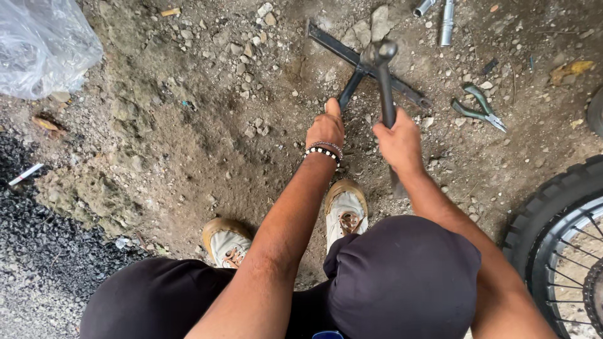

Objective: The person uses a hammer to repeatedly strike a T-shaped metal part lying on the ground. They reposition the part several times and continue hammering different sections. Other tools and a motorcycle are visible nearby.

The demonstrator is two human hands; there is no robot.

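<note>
My left hand [326, 129] closes around one arm of the black cross wrench [367, 63] lying on the stony ground [188, 125]; my right hand [397, 143] grips its upright arm. Green-handled pliers [478, 108] lie just right of it.

Lighting: soft, even daylight, moderately bright; no single source direction evident. Shadows: faint and diffuse, slightly darker beneath the legs and along the tyre [553, 201]. Glare: mild sheen on the clear plastic bag [41, 44] and on the metal sockets [440, 16]. Focus: ground sharp at centre. Blur: slight motion smear on the upright wrench arm [384, 81]. Distortion: wide-angle stretching toward the edges and corners.
</note>
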